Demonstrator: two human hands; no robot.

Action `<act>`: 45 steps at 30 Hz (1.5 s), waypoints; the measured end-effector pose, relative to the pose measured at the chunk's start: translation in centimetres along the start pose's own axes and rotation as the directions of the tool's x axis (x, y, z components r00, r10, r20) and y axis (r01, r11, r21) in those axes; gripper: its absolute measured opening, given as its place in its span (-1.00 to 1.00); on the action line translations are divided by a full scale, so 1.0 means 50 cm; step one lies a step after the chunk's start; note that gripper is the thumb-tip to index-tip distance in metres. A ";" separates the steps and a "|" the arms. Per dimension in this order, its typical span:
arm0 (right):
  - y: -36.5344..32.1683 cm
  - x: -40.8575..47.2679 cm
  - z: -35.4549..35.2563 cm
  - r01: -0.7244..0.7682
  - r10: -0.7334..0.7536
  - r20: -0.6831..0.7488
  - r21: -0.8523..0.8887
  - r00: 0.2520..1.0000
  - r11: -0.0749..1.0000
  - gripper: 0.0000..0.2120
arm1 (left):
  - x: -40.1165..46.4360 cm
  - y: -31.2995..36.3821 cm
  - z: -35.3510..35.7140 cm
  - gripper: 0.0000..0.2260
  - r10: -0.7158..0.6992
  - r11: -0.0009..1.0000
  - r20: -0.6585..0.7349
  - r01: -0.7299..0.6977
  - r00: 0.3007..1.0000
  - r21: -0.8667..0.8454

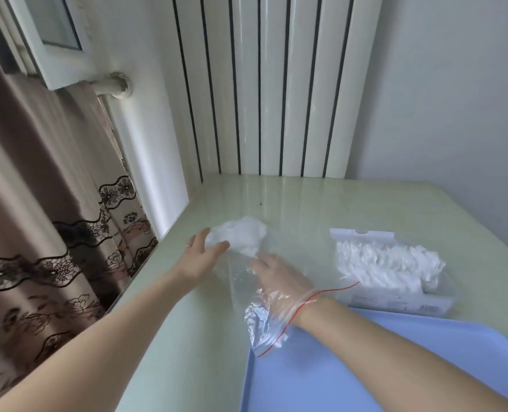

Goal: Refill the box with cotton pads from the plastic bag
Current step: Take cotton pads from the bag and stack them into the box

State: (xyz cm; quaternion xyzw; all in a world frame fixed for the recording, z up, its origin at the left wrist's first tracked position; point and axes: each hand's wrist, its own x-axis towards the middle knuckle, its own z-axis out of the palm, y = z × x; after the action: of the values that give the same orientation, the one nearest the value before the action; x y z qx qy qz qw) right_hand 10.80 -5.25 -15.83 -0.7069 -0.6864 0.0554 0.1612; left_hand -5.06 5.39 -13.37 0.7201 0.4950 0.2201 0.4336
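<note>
A clear plastic bag [240,281] with a red zip strip lies on the pale green table [350,203]. White cotton pads [243,236] are bunched at its far end. My right hand [279,278] is inside the bag up to the wrist, fingers stretched toward the pads. My left hand [202,254] presses on the bag's far end from outside, fingers spread beside the pads. To the right lies the clear box [395,272], holding a heap of white cotton pads [386,263].
A blue mat [350,367] covers the near right part of the table. A white radiator [276,99] stands behind the table. A brown lace curtain [38,218] hangs past the table's left edge. A wall borders the right side.
</note>
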 end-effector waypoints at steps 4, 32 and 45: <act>0.021 0.039 0.016 -0.027 0.034 0.051 -0.137 0.998 0.990 -0.62 | 0.008 -0.028 0.010 -0.14 -0.078 0.997 0.065 0.077 0.995 0.005; -0.012 0.163 0.056 -0.243 0.590 -0.098 0.848 0.801 0.471 -0.86 | 0.024 -0.095 0.010 -0.12 0.000 0.947 0.024 0.008 1.000 -0.322; -0.023 0.178 0.028 -0.275 0.489 0.114 0.922 0.865 0.271 -0.80 | 0.026 -0.091 0.015 -0.10 -0.036 0.961 0.041 0.046 0.999 -0.271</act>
State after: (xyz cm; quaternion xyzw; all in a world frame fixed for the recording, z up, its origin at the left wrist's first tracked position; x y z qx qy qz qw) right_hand 9.74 3.78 -15.54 -0.6413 -0.3265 0.3944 0.5715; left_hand -6.35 6.89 -17.76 0.6471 0.4671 0.2643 0.5415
